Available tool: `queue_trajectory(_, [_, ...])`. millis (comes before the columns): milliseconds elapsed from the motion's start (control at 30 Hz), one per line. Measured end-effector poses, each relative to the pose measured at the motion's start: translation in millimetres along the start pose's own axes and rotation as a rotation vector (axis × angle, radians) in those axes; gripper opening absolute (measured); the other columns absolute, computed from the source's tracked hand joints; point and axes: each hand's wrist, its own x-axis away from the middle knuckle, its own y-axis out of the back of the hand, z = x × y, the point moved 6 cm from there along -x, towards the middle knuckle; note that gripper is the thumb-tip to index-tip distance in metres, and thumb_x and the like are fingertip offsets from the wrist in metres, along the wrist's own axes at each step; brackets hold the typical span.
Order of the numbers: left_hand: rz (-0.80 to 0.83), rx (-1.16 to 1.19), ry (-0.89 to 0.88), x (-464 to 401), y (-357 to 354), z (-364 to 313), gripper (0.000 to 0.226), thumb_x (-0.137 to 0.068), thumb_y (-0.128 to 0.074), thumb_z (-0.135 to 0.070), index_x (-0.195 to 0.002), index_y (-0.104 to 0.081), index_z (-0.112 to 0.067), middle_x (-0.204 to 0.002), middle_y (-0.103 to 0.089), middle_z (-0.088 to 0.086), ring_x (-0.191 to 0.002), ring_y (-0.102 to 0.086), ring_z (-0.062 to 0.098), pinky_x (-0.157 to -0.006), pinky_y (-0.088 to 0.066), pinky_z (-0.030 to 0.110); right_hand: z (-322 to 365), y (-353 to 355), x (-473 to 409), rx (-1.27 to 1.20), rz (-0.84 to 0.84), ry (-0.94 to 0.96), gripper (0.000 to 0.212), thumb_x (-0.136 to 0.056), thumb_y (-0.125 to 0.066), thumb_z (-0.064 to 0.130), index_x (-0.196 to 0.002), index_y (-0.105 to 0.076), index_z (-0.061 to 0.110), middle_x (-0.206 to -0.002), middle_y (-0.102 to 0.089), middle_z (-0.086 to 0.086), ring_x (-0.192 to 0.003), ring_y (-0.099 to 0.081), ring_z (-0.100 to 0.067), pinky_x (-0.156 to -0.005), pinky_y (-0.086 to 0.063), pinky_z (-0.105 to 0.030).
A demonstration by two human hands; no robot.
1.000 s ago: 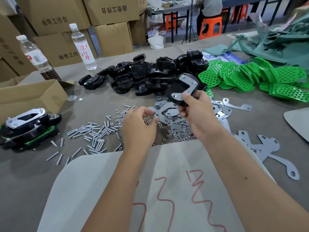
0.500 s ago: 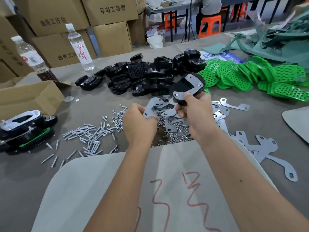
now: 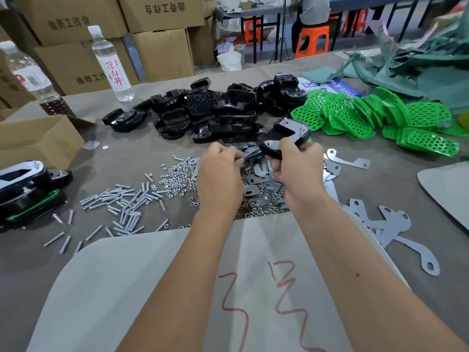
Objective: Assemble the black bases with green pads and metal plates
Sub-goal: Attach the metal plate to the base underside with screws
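Since half a second ago the left hand (image 3: 219, 177) has carried its small plate (image 3: 250, 156) up from the nut pile (image 3: 177, 177) to the near edge of the base (image 3: 280, 141), which the right hand (image 3: 298, 171) grips raised above that pile, a bent plate (image 3: 291, 129) already on its face. The step looks like fitting a second plate, and next its holes need lining up with the base's. Left fingers pinch the plate; right fingers curl round the base, with spare bases (image 3: 215, 110) beyond and pads (image 3: 375, 118) to its right.
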Motion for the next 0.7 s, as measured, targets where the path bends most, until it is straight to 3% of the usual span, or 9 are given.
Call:
queue_trajectory(200, [-0.160,0.192,0.144,0.6,29.9,16.9,0.017,-0.095,-0.073,-0.021,-0.078,-0.068,-0.019,-0.078,-0.064,-0.004,-0.072,-0.058,0.016,-0.067,-0.042,0.030,-9.7,-0.6,0.3,0.005,0.004,-0.098,0.015,-0.092,-0.055,0.018,-0.098,-0.042,0.015,-0.092,-0.057,-0.015,-0.045,-0.042,-0.013,-0.037,-0.029,-0.018])
queue_trajectory(300, [-0.110,0.561,0.376,4.1,32.4,33.1,0.021,-0.097,-0.071,-0.019,-0.077,-0.069,-0.014,-0.060,-0.068,-0.003,-0.054,-0.064,0.014,-0.062,-0.055,0.033,-12.2,-7.2,1.6,0.064,0.069,-0.096,0.012,-0.093,-0.053,0.016,-0.098,-0.043,0.015,-0.094,-0.061,-0.017,-0.042,-0.047,-0.011,-0.036,-0.029,-0.018])
queue_trajectory(367, [-0.104,0.892,0.571,11.2,31.5,47.5,0.016,-0.098,-0.069,-0.010,-0.082,-0.068,-0.009,-0.060,-0.069,-0.001,-0.052,-0.065,0.014,-0.060,-0.060,0.033,-13.3,-12.6,4.9,0.120,0.124,-0.076,0.010,-0.094,-0.053,0.015,-0.100,-0.045,0.015,-0.096,-0.062,-0.018,-0.043,-0.049,-0.012,-0.036,-0.030,-0.019])
queue_trajectory(433, [-0.062,1.110,0.670,18.8,31.6,55.4,0.008,-0.096,-0.070,-0.002,-0.089,-0.068,-0.006,-0.065,-0.073,0.005,-0.057,-0.069,0.017,-0.057,-0.058,0.024,-13.4,-18.2,8.0,0.143,0.190,-0.038,0.009,-0.096,-0.056,0.014,-0.100,-0.049,0.014,-0.095,-0.063,-0.017,-0.046,-0.050,-0.014,-0.037,-0.031,-0.020])
queue_trajectory(567, [0.047,1.163,0.628,29.1,38.3,61.8,0.010,-0.093,-0.072,-0.001,-0.093,-0.066,-0.010,-0.072,-0.075,0.005,-0.058,-0.069,0.016,-0.050,-0.051,0.019,-14.0,-32.1,17.4,0.246,0.364,0.060,0.009,-0.100,-0.064,0.018,-0.108,-0.059,0.018,-0.080,-0.069,0.001,-0.050,-0.053,-0.014,-0.042,-0.036,-0.021])
queue_trajectory(700, [0.192,1.055,0.568,27.1,38.0,61.6,0.008,-0.094,-0.074,-0.011,-0.087,-0.070,-0.013,-0.071,-0.068,0.000,-0.054,-0.060,0.012,-0.045,-0.043,0.019,-17.9,-41.9,27.9,0.336,0.528,0.131,0.010,-0.099,-0.065,0.025,-0.106,-0.061,0.029,-0.076,-0.068,0.001,-0.053,-0.051,-0.014,-0.052,-0.044,-0.029])
